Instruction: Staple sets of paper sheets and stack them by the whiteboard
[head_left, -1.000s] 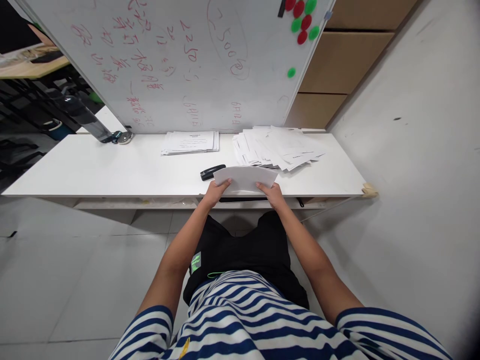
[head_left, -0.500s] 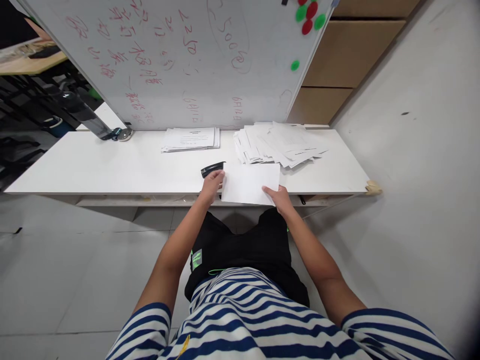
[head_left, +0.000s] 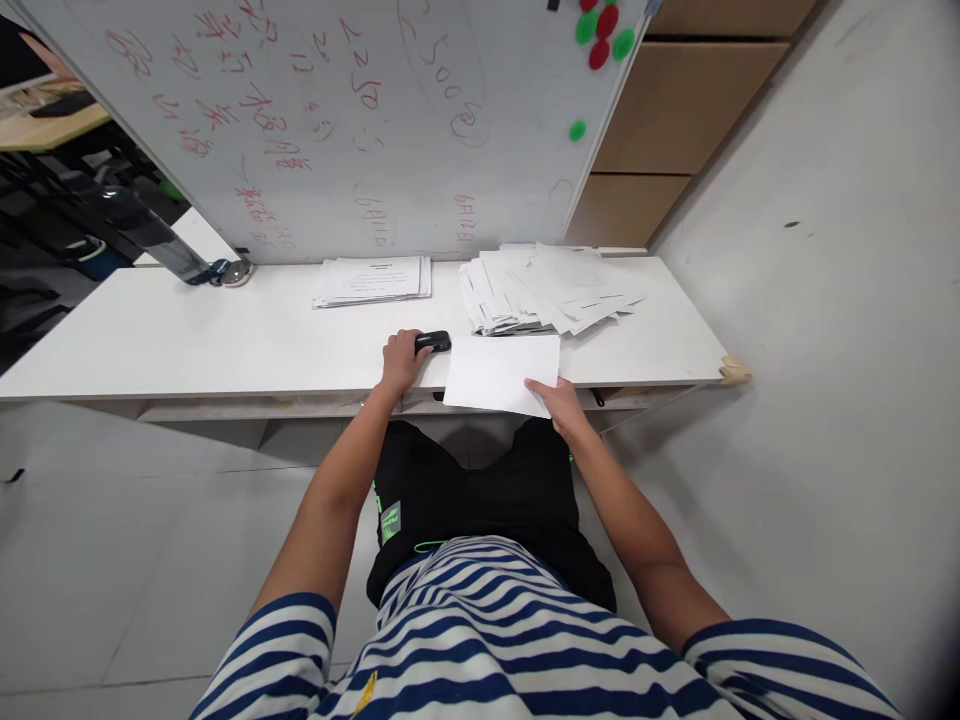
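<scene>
My right hand point(head_left: 559, 400) pinches the lower right corner of a blank white sheet of paper point(head_left: 499, 372), thumb on top, over the table's front edge. Whether it is one sheet or several I cannot tell. Just left of the paper, my left hand point(head_left: 403, 360) is closed round the left end of a black stapler point(head_left: 435, 342), which is on the tabletop. Behind the paper lies a loose, untidy heap of white papers point(head_left: 555, 285). A neater stack of printed papers point(head_left: 375, 278) sits to its left.
The white table point(head_left: 172, 340) has a shelf under its front edge. A whiteboard point(head_left: 315, 200) with red writing and magnets stands along its back. A dark bottle point(head_left: 161, 240) leans at the left end. Cardboard boxes point(head_left: 637, 200) and a wall point(head_left: 825, 300) are at the right.
My left hand has let go of the paper's left edge and moved left onto the stapler, taking hold of it. The right hand keeps the paper in nearly the same place.
</scene>
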